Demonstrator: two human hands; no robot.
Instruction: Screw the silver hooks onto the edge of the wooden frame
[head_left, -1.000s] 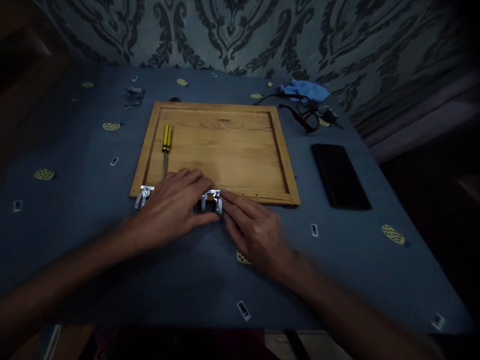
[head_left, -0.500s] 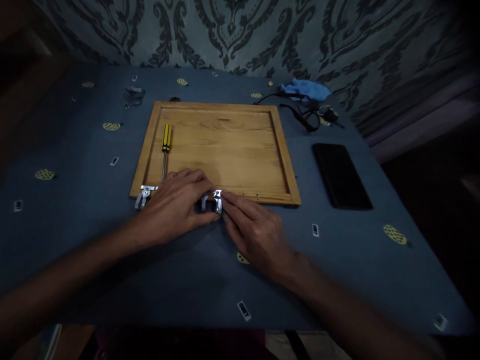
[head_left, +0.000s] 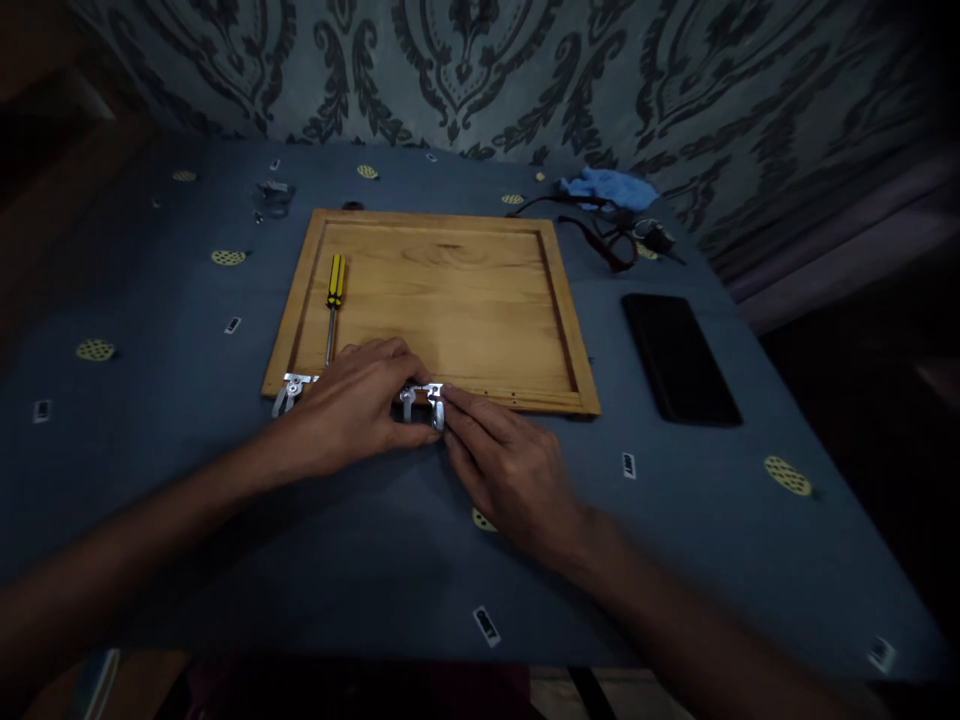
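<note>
Between both hands [head_left: 431,440], fingertips pinched on it: metal hinge [head_left: 422,402]; board's [head_left: 450,300] near edge.

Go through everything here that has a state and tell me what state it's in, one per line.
Phone: screen dark, lying flat.
Screwdriver: lying loose in the wooden panel, unheld.
Middle hinge: at the panel's near edge, pinched by left hand and right hand.
Left hinge: at the corner, untouched.

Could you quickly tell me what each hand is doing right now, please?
Left hand: fingers curled, holding the metal hinge at the wooden panel edge.
Right hand: fingertips pinching the same hinge.
</note>
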